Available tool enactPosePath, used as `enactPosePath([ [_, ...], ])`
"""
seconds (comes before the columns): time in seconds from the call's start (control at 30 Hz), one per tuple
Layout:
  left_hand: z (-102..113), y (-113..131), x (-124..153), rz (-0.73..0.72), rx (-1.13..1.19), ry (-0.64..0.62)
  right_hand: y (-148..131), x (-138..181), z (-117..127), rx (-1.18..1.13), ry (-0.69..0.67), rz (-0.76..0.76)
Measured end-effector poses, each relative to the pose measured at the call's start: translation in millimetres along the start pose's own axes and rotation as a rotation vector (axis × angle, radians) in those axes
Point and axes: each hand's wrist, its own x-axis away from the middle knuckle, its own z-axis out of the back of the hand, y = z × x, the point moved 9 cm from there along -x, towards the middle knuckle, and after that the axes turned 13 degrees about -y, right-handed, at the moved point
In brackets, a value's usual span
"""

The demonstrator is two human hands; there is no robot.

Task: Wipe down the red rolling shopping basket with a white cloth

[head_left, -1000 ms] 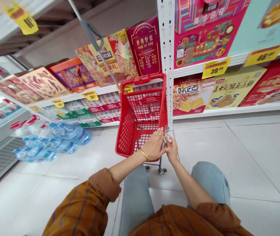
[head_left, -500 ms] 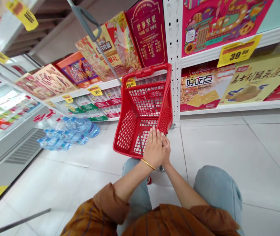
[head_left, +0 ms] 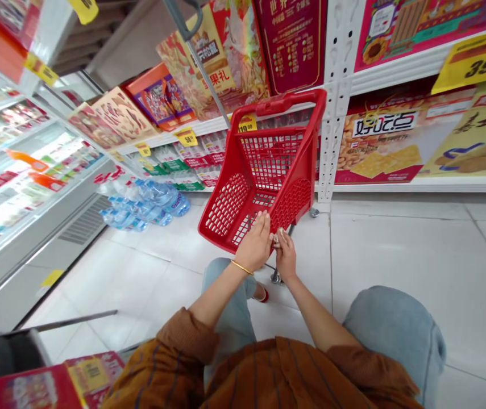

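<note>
My left hand [head_left: 256,243] and my right hand [head_left: 285,254] meet in front of me, just before the near rim of a red shopping basket on wheels [head_left: 268,173]. The left hand's fingers lie straight and flat, over the basket's edge. My right hand's fingers are curled against the left hand; something small and pale shows at their tips, too small to name. A gold bangle [head_left: 243,267] sits on my left wrist. The basket looks empty, and its grey pull handle [head_left: 194,40] slants up to the top left.
Shelves of boxed snacks [head_left: 379,147] with yellow price tags [head_left: 477,62] run behind the basket. Packs of bottled water [head_left: 144,204] lie on the floor at the left by a chiller cabinet [head_left: 21,187]. Red boxes [head_left: 55,380] sit at the lower left. White tiled floor [head_left: 417,255] stretches right.
My view has swung left and closer to the shelves. My hands stayed together at the basket's near rim; the left palm covered the right hand half a second ago, now the right fingertips show again.
</note>
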Motion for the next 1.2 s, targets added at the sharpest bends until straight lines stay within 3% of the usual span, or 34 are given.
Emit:
enactPosePath([
  [0.53,-2,-41,50,-0.213,-0.035,-0.047,-31,26,-36,0.11,-0.213,0.152],
  [1.2,-1,-93,23,-0.458,-0.013,-0.117,-48,-11,-29,0.327,-0.326,0.286],
])
